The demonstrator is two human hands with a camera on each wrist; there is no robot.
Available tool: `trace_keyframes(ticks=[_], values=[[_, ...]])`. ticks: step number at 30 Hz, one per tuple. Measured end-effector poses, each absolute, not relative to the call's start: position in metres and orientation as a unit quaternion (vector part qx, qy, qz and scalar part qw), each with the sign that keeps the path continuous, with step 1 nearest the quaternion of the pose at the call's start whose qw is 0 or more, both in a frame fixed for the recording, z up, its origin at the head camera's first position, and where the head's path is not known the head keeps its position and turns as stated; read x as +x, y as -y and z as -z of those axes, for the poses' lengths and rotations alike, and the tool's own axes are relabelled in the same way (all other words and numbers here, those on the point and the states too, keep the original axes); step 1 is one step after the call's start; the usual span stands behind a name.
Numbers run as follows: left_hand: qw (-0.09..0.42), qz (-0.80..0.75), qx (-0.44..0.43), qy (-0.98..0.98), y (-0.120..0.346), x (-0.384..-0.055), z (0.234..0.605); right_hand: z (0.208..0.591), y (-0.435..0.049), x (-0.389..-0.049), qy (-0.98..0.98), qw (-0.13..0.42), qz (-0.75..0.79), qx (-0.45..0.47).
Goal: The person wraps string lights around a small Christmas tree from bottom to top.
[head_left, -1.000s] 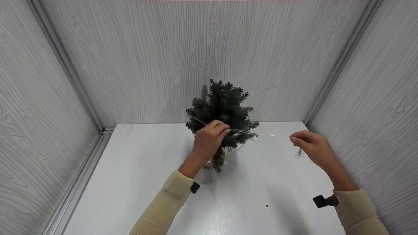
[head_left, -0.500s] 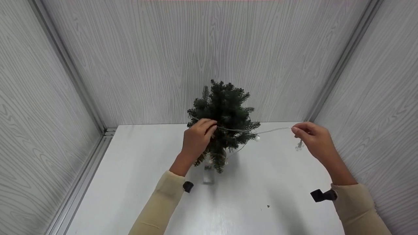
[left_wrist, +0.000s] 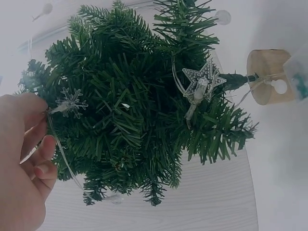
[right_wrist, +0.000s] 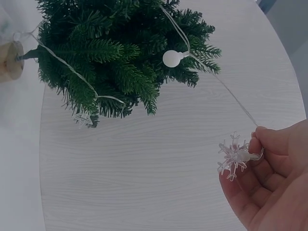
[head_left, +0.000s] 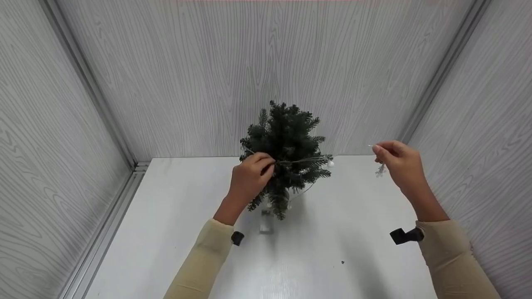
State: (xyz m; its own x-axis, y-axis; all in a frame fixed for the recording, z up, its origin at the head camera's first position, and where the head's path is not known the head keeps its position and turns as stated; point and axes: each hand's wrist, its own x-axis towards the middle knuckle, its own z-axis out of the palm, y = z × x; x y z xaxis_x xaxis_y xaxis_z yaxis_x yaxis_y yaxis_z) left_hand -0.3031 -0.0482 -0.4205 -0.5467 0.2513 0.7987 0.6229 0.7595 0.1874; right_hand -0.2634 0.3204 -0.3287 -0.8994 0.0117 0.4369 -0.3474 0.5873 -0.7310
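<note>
A small green artificial Christmas tree point(head_left: 293, 128) stands on a round wooden base point(left_wrist: 269, 79). Thin fairy lights point(head_left: 305, 159) wind around its branches. At the front of the tree, my left hand point(head_left: 249, 176) pinches the light wire beside a clear snowflake point(left_wrist: 72, 103). Out to the right, my right hand point(head_left: 401, 166) pinches another stretch of the wire between thumb and fingers, and a second snowflake point(right_wrist: 234, 156) hangs by its fingers. Between the hands, a round white bulb point(right_wrist: 172, 58) sits by the right branches. A star light point(left_wrist: 204, 82) lies on the lower branches.
A clear box point(head_left: 266, 224) rests on the white table point(head_left: 199, 257) in front of the tree's base. Wood-grain panels point(head_left: 216, 74) rise behind and on both sides. One dark speck point(head_left: 342, 262) lies near the front.
My right hand has risen, lifting its stretch of wire and the round bulb. My left hand has shifted left along the front of the tree, still pinching the wire.
</note>
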Motion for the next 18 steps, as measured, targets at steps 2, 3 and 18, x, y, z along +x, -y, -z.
trace_keyframes(ticks=[2, 3, 18], values=[[0.403, 0.229, -0.257, 0.848, 0.047, -0.303, 0.422, 0.328, -0.320, -0.267, 0.865, 0.198, -0.451, 0.093], [0.404, 0.229, -0.256, 0.848, 0.047, -0.304, 0.422, 0.327, -0.320, -0.268, 0.864, 0.196, -0.454, 0.091], [0.402, 0.258, -0.217, 0.851, 0.041, -0.303, 0.424, 0.296, -0.274, -0.316, 0.847, 0.210, -0.480, 0.095]])
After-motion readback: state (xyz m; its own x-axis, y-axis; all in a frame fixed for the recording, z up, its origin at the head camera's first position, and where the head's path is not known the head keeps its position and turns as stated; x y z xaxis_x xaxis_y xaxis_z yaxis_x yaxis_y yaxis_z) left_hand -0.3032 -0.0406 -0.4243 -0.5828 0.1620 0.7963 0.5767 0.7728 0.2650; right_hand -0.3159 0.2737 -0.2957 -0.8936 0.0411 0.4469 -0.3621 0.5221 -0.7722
